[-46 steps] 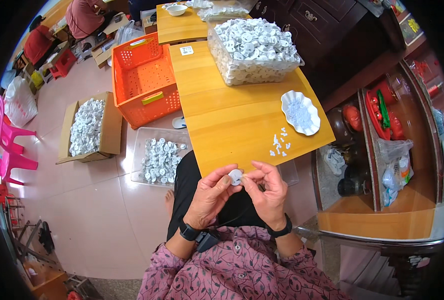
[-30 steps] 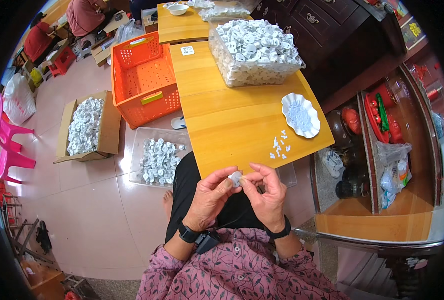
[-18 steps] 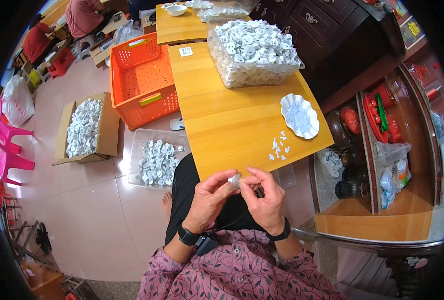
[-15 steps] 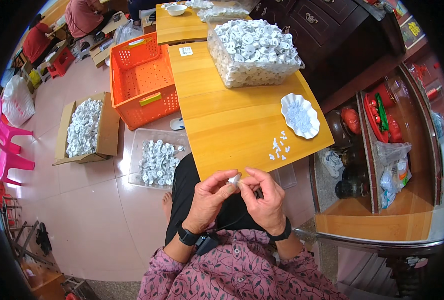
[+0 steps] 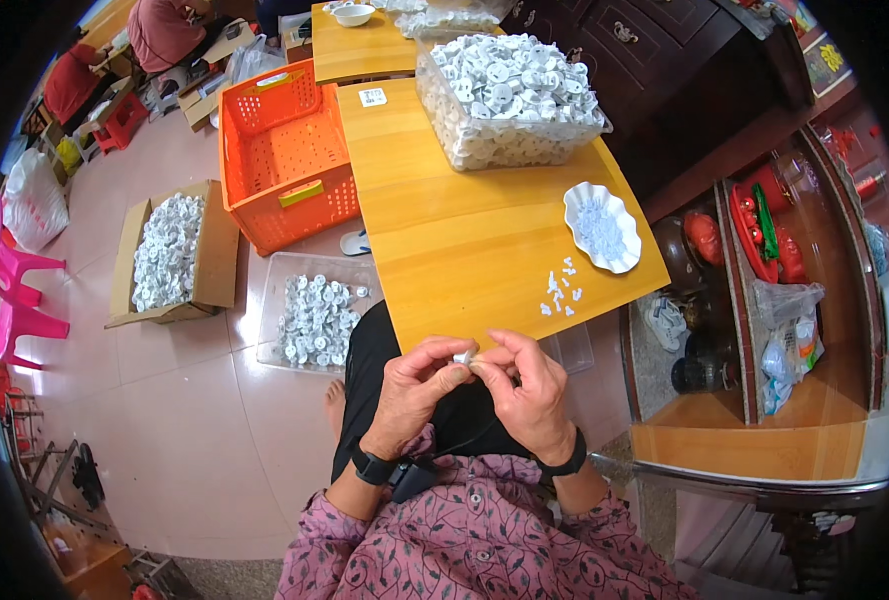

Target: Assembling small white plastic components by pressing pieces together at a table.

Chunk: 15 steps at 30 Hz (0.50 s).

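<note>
While the two hands meet above the lap, just short of the yellow table [image 5: 445,250], all eyes are on the small white piece [image 5: 464,357] up between the fingertips! The left hand [image 5: 410,398] has thumb and forefinger clamped on it, hiding most of it. In comes the right hand [image 5: 531,398], thumb and forefinger brought up against the piece's right side, though I cannot tell whether they grip it or only press. Up on the table, loose white bits [image 5: 557,290] lie scattered just beside a wavy-edged dish [image 5: 630,240] of pale bits [image 5: 600,225], and farther back stands a big tub [image 5: 525,145], heaped with white discs [image 5: 510,80]! Down on the floor to the left, a low tub [image 5: 274,330] and a cardboard box [image 5: 220,250] hold piles too, with an orange crate [image 5: 265,222] beside the table
</note>
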{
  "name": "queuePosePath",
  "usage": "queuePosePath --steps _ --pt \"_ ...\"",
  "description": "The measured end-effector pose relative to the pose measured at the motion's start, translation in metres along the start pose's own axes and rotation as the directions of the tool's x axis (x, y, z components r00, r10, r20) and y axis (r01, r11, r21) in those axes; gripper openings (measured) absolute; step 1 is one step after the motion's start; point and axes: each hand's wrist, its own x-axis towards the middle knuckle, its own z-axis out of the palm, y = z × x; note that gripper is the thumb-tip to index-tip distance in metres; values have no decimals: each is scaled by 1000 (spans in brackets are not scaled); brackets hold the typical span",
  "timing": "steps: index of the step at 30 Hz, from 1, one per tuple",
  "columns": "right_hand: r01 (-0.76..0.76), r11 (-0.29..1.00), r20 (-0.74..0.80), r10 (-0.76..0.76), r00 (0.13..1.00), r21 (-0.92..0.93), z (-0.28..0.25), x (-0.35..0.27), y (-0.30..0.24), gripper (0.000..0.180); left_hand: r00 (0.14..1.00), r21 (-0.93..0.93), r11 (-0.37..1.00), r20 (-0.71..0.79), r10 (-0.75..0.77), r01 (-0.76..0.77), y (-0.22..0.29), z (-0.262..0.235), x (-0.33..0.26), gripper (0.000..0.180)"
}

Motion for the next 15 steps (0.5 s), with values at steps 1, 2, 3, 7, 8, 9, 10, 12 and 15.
queuePosePath --steps 1,2,3,7,8,9,10,12,15 --pt "-56 998 12 55 998 30 -1 1 -3 31 999 -74 996 -3 -42 41 3 1 0 27" --pt "-111 992 25 110 994 59 -2 2 -5 29 996 -148 986 -4 -84 82 4 1 0 28" --pt "-112 992 27 111 993 59 -1 1 -3 29 996 -148 985 -5 -84 83 2 1 0 28" --pt "-138 985 0 138 990 105 -2 2 -4 17 988 -376 914 35 -153 155 -3 -1 0 30" --pt "-132 988 15 131 991 76 -3 2 -4 14 987 -400 903 41 -154 157 -3 -1 0 31" --pt "-132 988 16 131 991 77 -4 3 -5 14 987 -400 903 40 -154 157 -4 -2 0 31" --pt "-141 987 40 138 990 74 -4 3 -6 12 987 -403 902 34 -155 155 -6 -2 0 31" --pt "-150 986 64 146 987 69 -4 3 -5 10 987 -406 901 29 -156 154 -7 -2 -1 31" --pt "-133 991 91 130 987 33 -2 1 -2 9 988 -412 899 20 -152 147 -7 -1 -1 30"
